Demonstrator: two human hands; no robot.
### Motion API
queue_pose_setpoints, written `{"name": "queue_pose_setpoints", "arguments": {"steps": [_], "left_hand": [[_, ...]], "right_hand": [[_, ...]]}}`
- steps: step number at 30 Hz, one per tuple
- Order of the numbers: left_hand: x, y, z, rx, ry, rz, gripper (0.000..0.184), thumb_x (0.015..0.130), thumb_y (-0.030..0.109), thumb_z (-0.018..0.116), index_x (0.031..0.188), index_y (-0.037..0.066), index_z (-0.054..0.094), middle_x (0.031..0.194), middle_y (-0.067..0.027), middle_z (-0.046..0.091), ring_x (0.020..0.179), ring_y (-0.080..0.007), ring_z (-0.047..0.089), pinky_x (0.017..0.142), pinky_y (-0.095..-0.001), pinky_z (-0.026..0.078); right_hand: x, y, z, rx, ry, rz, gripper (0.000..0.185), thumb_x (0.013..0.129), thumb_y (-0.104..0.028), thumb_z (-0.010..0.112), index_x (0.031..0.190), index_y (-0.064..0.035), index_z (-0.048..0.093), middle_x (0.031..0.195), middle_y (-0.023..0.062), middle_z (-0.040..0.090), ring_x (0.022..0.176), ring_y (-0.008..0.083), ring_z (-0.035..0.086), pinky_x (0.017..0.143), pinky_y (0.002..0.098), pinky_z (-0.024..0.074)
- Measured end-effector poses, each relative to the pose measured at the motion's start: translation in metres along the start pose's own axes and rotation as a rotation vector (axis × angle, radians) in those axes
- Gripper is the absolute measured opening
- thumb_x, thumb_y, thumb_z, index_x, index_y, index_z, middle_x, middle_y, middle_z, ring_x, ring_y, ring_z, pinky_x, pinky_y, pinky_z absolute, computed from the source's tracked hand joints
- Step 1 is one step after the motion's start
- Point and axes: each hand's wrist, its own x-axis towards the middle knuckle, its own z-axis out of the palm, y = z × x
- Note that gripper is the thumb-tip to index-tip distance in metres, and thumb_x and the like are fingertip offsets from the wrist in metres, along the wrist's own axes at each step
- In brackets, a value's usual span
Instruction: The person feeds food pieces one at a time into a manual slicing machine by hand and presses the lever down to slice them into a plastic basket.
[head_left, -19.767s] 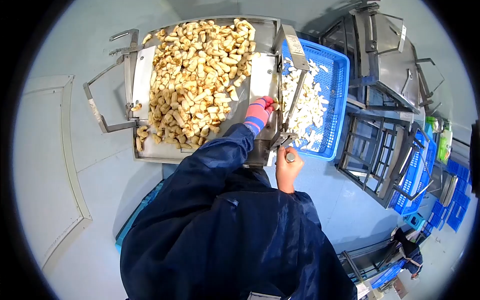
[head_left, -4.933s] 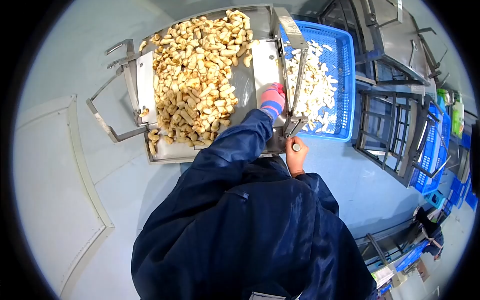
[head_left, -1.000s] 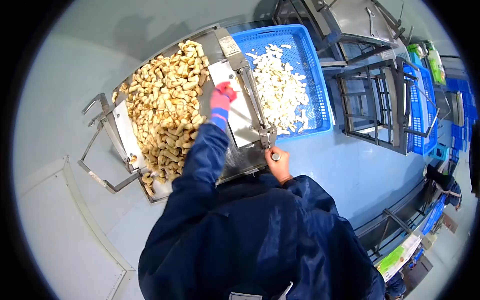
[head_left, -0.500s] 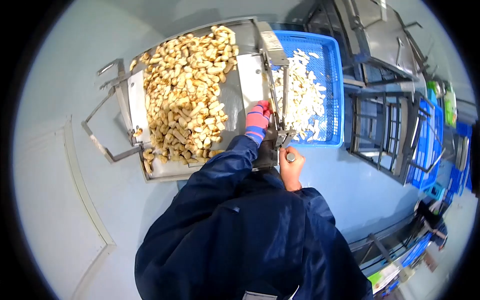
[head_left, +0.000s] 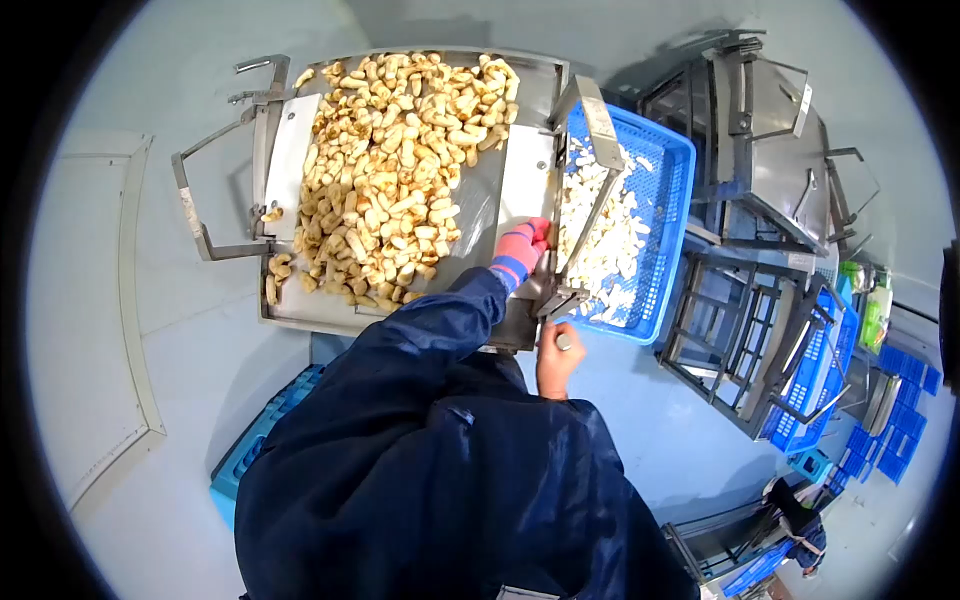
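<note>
My left hand, in a pink glove with blue stripes, rests at the lower end of a white board beside a metal lever cutter. Its fingers are curled inward, and what they hold is hidden. My right hand, bare, is closed around the cutter's round metal handle. Left of the board, a heap of pale brown mushrooms covers much of a metal tray. Pale slices lie in a blue perforated crate beyond the cutter.
A second metal cutter frame stands at the tray's left edge. Metal stands and another blue crate are on the right. A teal crate sits low on the left. A person is at the far lower right.
The view has turned, so the tray and crate appear rotated clockwise and the teal crate at the left now shows. Both hands stay at the cutter, the right still on its handle.
</note>
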Motion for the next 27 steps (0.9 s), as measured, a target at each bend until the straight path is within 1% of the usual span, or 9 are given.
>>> {"name": "queue_pose_setpoints", "arguments": {"steps": [2, 5, 11, 16, 19, 20, 23, 25, 27], "left_hand": [[-0.002, -0.021, 0.006, 0.126, 0.072, 0.121, 0.034, 0.078, 0.002, 0.06, 0.111, 0.009, 0.056, 0.085, -0.0119, 0.064, 0.076, -0.0248, 0.061, 0.071, -0.0338, 0.049], [-0.002, -0.01, 0.003, 0.104, -0.003, 0.026, 0.035, 0.078, 0.002, 0.059, 0.112, 0.01, 0.055, 0.085, -0.0128, 0.063, 0.078, -0.0264, 0.061, 0.07, -0.0348, 0.049], [-0.001, -0.013, 0.006, 0.153, 0.025, 0.028, 0.033, 0.078, 0.001, 0.057, 0.11, 0.007, 0.057, 0.091, -0.0126, 0.064, 0.081, -0.0259, 0.062, 0.074, -0.034, 0.049], [-0.003, 0.014, -0.006, 0.093, -0.073, -0.141, 0.029, 0.08, 0.005, 0.056, 0.109, 0.004, 0.058, 0.089, -0.0132, 0.066, 0.081, -0.0259, 0.063, 0.074, -0.0337, 0.049], [0.0, 0.007, 0.003, 0.116, 0.061, -0.005, 0.026, 0.081, 0.008, 0.056, 0.106, 0.004, 0.06, 0.09, -0.0135, 0.066, 0.082, -0.0253, 0.063, 0.074, -0.0335, 0.049], [0.001, 0.009, 0.011, 0.154, 0.064, -0.033, 0.028, 0.082, 0.01, 0.058, 0.109, 0.002, 0.058, 0.092, -0.012, 0.065, 0.081, -0.0192, 0.062, 0.072, -0.0292, 0.049], [0.004, 0.018, 0.017, -0.252, 0.087, -0.183, 0.021, 0.086, 0.007, 0.055, 0.107, 0.002, 0.059, 0.089, -0.0063, 0.064, 0.076, -0.0145, 0.06, 0.066, -0.0267, 0.05], [-0.004, 0.034, 0.001, -0.369, -0.072, -0.073, 0.023, 0.086, 0.009, 0.057, 0.108, 0.002, 0.059, 0.087, -0.0063, 0.063, 0.073, -0.0146, 0.058, 0.066, -0.0275, 0.049], [-0.025, 0.082, -0.044, 0.249, 0.006, 0.124, 0.03, 0.081, 0.015, 0.062, 0.107, 0.002, 0.058, 0.09, -0.009, 0.062, 0.077, -0.0204, 0.06, 0.069, -0.0314, 0.049]], "right_hand": [[0.004, -0.054, -0.01, -0.031, 0.031, -0.001, 0.023, 0.079, -0.009, 0.063, 0.062, 0.0004, 0.049, 0.051, 0.0112, 0.043, 0.052, 0.01, 0.039, 0.046, 0.0318, 0.0367], [-0.004, 0.018, 0.002, 0.015, -0.016, 0.012, 0.024, 0.079, -0.01, 0.064, 0.062, 0.0, 0.049, 0.05, 0.0115, 0.045, 0.048, 0.0113, 0.039, 0.046, 0.0322, 0.0366], [0.005, -0.034, -0.008, -0.024, 0.033, -0.035, 0.024, 0.078, -0.011, 0.064, 0.061, -0.0005, 0.051, 0.049, 0.0123, 0.044, 0.043, 0.0149, 0.04, 0.044, 0.0328, 0.0358], [-0.003, 0.014, 0.004, -0.051, -0.027, -0.041, 0.022, 0.079, -0.01, 0.063, 0.063, 0.0009, 0.052, 0.051, 0.0151, 0.046, 0.045, 0.0176, 0.041, 0.046, 0.0342, 0.0366], [-0.005, 0.022, 0.005, 0.018, -0.028, 0.016, 0.022, 0.079, -0.01, 0.062, 0.064, 0.0014, 0.051, 0.052, 0.0158, 0.046, 0.046, 0.0173, 0.04, 0.046, 0.0345, 0.0368], [-0.005, 0.021, 0.004, 0.03, -0.017, 0.028, 0.023, 0.079, -0.01, 0.062, 0.062, 0.0009, 0.051, 0.051, 0.0146, 0.045, 0.045, 0.0157, 0.038, 0.046, 0.0338, 0.036], [-0.004, 0.017, 0.001, -0.012, -0.022, 0.023, 0.024, 0.079, -0.01, 0.062, 0.061, 0.0003, 0.049, 0.049, 0.0133, 0.043, 0.045, 0.0137, 0.036, 0.045, 0.0327, 0.0355], [-0.003, 0.011, 0.001, -0.02, -0.018, -0.003, 0.025, 0.079, -0.01, 0.062, 0.06, -0.0004, 0.049, 0.048, 0.012, 0.041, 0.045, 0.0123, 0.036, 0.044, 0.0317, 0.0352], [-0.003, 0.006, 0.0, -0.026, -0.018, -0.011, 0.025, 0.079, -0.01, 0.062, 0.06, -0.0004, 0.049, 0.048, 0.012, 0.041, 0.046, 0.012, 0.036, 0.044, 0.0316, 0.0354]]}}
